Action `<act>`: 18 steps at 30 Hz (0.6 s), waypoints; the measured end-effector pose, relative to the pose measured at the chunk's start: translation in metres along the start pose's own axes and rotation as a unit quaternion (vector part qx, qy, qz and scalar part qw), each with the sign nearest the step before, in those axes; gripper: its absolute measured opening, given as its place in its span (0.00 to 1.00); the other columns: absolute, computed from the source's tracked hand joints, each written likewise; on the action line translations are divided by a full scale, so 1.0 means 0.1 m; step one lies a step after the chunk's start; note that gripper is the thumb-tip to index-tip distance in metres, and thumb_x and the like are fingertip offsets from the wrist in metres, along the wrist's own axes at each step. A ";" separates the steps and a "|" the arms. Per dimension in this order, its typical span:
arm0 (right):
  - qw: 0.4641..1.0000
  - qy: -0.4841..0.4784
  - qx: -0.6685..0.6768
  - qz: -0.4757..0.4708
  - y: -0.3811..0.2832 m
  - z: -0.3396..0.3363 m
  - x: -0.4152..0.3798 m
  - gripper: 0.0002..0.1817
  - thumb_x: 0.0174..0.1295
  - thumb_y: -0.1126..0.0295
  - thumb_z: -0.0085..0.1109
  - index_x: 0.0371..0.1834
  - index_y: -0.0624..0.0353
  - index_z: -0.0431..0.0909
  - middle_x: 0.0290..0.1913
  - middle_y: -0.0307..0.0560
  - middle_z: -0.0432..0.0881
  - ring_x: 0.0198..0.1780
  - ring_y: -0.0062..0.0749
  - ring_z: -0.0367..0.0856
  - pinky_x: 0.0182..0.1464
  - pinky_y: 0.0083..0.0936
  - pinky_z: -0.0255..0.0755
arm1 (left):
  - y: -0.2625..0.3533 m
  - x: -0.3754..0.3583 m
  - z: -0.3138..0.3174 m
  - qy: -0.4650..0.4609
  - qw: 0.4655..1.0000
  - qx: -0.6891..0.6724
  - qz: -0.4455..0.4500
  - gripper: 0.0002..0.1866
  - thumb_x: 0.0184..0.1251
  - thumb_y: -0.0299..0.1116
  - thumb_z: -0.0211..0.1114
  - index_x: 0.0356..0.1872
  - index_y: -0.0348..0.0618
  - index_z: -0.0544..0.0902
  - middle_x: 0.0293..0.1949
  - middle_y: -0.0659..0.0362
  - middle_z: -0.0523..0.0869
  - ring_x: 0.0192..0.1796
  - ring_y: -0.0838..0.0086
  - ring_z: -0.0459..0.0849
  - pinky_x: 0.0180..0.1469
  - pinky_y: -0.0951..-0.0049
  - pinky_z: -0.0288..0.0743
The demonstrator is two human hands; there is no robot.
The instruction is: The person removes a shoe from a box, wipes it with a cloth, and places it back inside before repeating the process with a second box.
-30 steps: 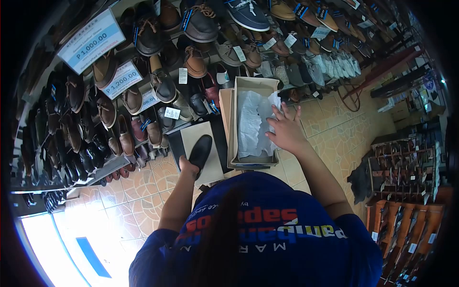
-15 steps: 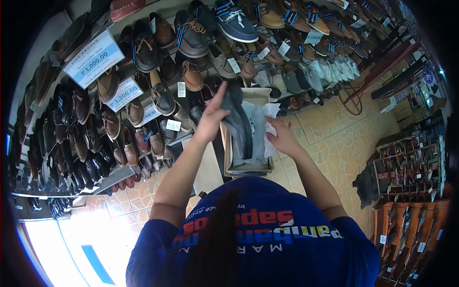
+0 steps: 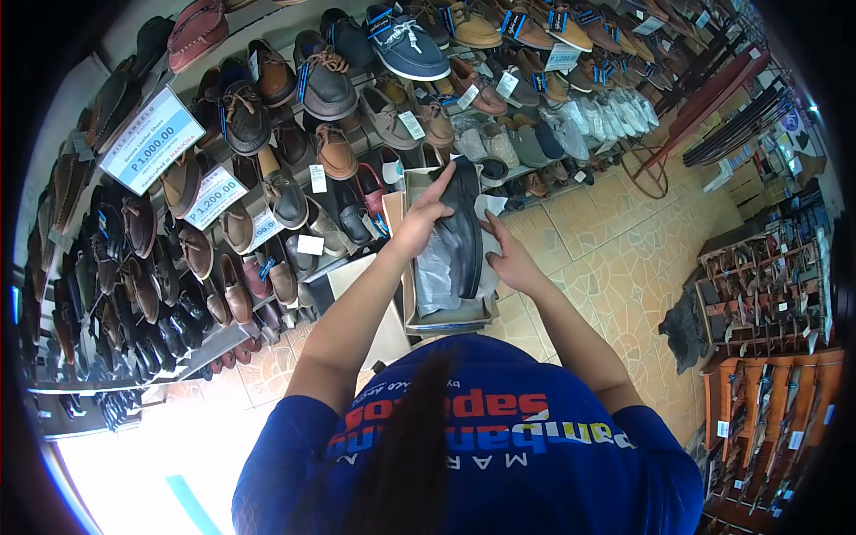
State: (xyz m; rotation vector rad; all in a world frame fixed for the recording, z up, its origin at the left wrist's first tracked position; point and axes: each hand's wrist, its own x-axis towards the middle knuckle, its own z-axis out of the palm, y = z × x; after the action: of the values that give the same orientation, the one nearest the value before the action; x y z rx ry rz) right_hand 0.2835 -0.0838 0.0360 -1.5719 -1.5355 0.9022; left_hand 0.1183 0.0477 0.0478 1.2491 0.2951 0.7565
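My left hand [image 3: 423, 225] grips a black leather shoe [image 3: 461, 234] by its side, thumb and forefinger stretched along it. The shoe is held lengthwise over an open cardboard shoebox [image 3: 450, 319], covering part of its inside. Pale tissue paper [image 3: 435, 278] lies in the box, left of the shoe. At the box's right side, my right hand [image 3: 515, 257] has its fingers closed on the white tissue paper [image 3: 490, 207], close beside the shoe.
Shelves of loafers and boat shoes [image 3: 330, 76] with price signs [image 3: 152, 141] fill the front and left. A pale surface [image 3: 373, 299] lies left of the box. Tiled floor [image 3: 580, 267] extends to the right, with wooden racks [image 3: 762, 428] beyond.
My left hand has carried the shoe rightward across the box, from its left side to its right. The tissue at the left inside the box now shows. My right hand has shifted slightly left.
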 end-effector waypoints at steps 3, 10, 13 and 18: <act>0.999 -0.010 0.021 -0.025 -0.04 -0.05 -0.04 0.39 0.49 0.82 0.49 0.68 0.64 0.47 0.65 0.57 0.62 0.67 0.48 0.58 0.66 0.30 0.51 | 0.32 -0.05 0.06 0.015 0.998 -0.050 -0.019 0.42 0.52 0.31 0.52 0.71 0.45 0.46 0.70 0.53 0.54 0.70 0.66 0.54 0.69 0.70 0.43; 0.993 -0.018 0.117 0.010 0.11 -0.04 0.01 0.36 0.54 0.80 0.49 0.68 0.65 0.49 0.65 0.56 0.63 0.68 0.40 0.59 0.66 0.26 0.52 | 0.75 -0.45 0.20 0.014 0.807 -0.587 -0.061 0.30 0.59 0.42 0.53 0.59 0.34 0.63 0.59 0.44 0.70 0.63 0.54 0.66 0.68 0.56 0.51; 0.997 -0.043 0.064 -0.012 0.16 -0.04 0.03 0.37 0.55 0.83 0.46 0.70 0.61 0.45 0.68 0.53 0.58 0.69 0.34 0.55 0.66 0.27 0.50 | 0.47 -0.53 0.25 0.213 0.774 -0.593 -0.065 0.26 0.60 0.40 0.51 0.57 0.33 0.67 0.59 0.44 0.70 0.64 0.55 0.65 0.70 0.57 0.50; 0.992 -0.028 0.119 0.026 0.04 -0.05 0.02 0.35 0.54 0.82 0.45 0.69 0.64 0.49 0.67 0.52 0.61 0.68 0.34 0.57 0.67 0.26 0.47 | 0.33 -0.62 0.49 0.299 0.702 -0.623 -0.171 0.25 0.62 0.39 0.48 0.57 0.34 0.67 0.59 0.45 0.71 0.63 0.57 0.67 0.68 0.63 0.55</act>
State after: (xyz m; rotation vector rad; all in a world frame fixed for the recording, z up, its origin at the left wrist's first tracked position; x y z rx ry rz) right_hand 0.2900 -0.0823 0.0351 -1.4308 -1.3736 1.1236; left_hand 0.0902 -0.0256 0.0817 -0.3838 0.4081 0.7674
